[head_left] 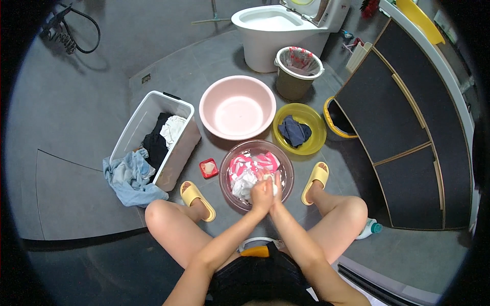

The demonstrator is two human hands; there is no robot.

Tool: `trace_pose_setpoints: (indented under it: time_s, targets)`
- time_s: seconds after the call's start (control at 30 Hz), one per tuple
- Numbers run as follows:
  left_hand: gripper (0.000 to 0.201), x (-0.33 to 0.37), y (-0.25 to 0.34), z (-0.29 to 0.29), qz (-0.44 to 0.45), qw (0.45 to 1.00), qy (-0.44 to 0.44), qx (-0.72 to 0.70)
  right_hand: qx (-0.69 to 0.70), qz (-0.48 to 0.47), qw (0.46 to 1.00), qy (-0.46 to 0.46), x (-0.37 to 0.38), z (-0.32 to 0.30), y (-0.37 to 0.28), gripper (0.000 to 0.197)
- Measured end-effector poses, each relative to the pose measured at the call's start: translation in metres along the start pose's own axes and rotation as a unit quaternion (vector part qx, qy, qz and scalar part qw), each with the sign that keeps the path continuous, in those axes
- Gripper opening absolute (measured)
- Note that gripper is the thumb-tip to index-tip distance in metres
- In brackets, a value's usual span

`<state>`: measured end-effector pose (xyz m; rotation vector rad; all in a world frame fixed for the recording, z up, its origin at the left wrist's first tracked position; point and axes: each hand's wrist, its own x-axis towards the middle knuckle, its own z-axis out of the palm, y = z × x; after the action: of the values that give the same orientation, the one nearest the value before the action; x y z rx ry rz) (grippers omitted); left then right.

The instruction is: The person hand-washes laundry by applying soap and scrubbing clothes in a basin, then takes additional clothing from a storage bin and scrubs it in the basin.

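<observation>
Both of my hands meet over the near right part of a brown see-through basin (223,189). My left hand (261,196) is closed in a fist, pressed against my right hand (276,192). A bit of white cloth (275,188) shows between them, partly hidden by the fingers; my right hand's fingers curl along it. Below and beyond the hands, a pink-and-white striped garment (250,164) and a bunched white garment (244,184) lie in the basin, with water or suds around them.
Left of the basin sits a red soap dish (209,168). A laundry bin (176,153) has jeans (130,176) over its edge. Beyond are a pink basin (237,109), a yellow basin (317,145) with dark cloth, a trash bucket (292,84) and a toilet (260,43). A dark cabinet (380,112) stands right.
</observation>
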<state>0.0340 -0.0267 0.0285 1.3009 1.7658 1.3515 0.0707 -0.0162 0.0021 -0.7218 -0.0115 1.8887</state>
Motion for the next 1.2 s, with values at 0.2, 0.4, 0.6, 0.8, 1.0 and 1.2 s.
trace_pose_setpoints:
  time_s: [0.2, 0.4, 0.6, 0.8, 1.0, 1.2]
  targets:
    - [0.033, 0.030, -0.024, -0.019, 0.025, 1.000, -0.014, 0.008, 0.001, 0.067, 0.997, 0.038, -0.019, 0.027, 0.007, 0.055]
    - [0.040, 0.012, 0.011, -0.005, -0.156, 0.978, 0.012, -0.137, -0.064, 0.034, 0.991, 0.116, 0.008, -0.012, 0.004, 0.047]
    - [0.032, 0.029, -0.025, -0.011, 0.116, 0.993, 0.021, 0.012, 0.067, 0.081, 0.991, 0.086, 0.016, -0.030, 0.005, 0.027]
    - [0.023, 0.079, -0.060, -0.033, -0.059, 0.984, 0.149, -0.071, -0.156, -0.029, 0.976, 0.150, 0.011, 0.000, 0.010, 0.033]
    - [0.026, 0.064, -0.119, -0.046, -0.152, 0.978, 0.034, 0.137, -0.472, -0.176, 0.820, 0.271, 0.046, -0.013, -0.011, 0.054]
    - [0.039, 0.042, -0.078, -0.016, -0.278, 0.877, -0.108, -0.377, -0.590, -0.235, 0.725, 0.266, 0.048, 0.010, -0.012, 0.063]
